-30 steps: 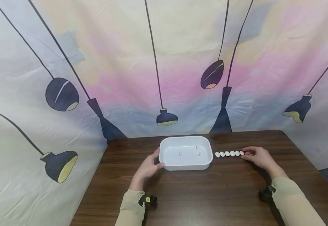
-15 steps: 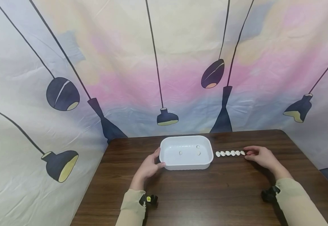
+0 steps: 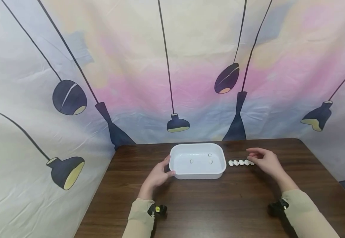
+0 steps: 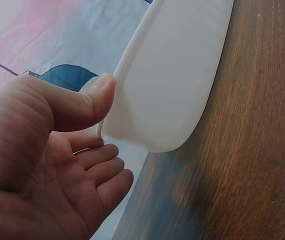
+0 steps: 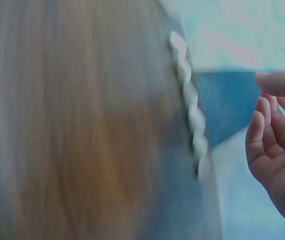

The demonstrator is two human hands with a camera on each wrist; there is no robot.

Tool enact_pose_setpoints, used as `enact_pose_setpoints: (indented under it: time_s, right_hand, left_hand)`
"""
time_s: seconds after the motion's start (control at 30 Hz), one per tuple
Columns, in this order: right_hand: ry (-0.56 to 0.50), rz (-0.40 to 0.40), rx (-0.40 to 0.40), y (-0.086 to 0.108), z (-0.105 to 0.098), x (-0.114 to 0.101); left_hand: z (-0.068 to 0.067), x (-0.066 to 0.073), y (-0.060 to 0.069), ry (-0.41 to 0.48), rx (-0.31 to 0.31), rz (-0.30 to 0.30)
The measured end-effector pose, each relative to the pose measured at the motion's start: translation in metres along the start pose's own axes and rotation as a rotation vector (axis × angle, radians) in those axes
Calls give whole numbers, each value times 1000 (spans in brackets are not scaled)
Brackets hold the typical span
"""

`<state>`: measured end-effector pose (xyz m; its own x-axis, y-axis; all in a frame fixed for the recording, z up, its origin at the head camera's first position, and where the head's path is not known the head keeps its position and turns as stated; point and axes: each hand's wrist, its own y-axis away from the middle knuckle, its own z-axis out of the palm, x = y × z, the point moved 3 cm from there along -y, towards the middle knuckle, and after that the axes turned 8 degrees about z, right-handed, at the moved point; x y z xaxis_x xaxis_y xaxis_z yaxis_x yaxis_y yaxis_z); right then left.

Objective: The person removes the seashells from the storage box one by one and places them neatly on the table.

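Observation:
A white rectangular tray (image 3: 197,176) with rounded corners stands near the back of the table. My left hand (image 3: 157,175) holds its left end, the thumb on the rim and the fingers against the outside; the left wrist view shows this tray wall (image 4: 167,75) close up. Inside lie three small white shell-like pieces (image 3: 210,162). To the right of the tray, a straight row of several such pieces (image 3: 241,162) lies on the table. My right hand (image 3: 265,162) hovers over the row's right end, fingers loosely bent; nothing shows between thumb and fingers. It hides part of the last piece.
The dark brown wooden table (image 3: 214,208) reaches back to a hanging cloth (image 3: 196,76) printed with lamps. A black wrist camera (image 3: 159,210) is strapped to the left wrist, and another camera (image 3: 276,208) to the right.
My right hand has left the row's right end, rising and shifting slightly left over it. My left hand stays on the tray. The head view has shifted a little.

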<state>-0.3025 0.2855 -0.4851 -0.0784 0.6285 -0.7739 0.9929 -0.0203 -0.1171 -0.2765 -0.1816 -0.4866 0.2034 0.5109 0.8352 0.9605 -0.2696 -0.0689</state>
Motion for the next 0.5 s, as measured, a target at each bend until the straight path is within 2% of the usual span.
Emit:
enact_pose_setpoints:
  time_s: [0.33,0.5]
  right_hand:
    - [-133,-43,-105,-9,50,-58]
    - [-151,-50,-122,-13,72,-81]
  left_hand:
    - [0,1,0,-2,3,1]
    - [0,1,0,0,2,-8]
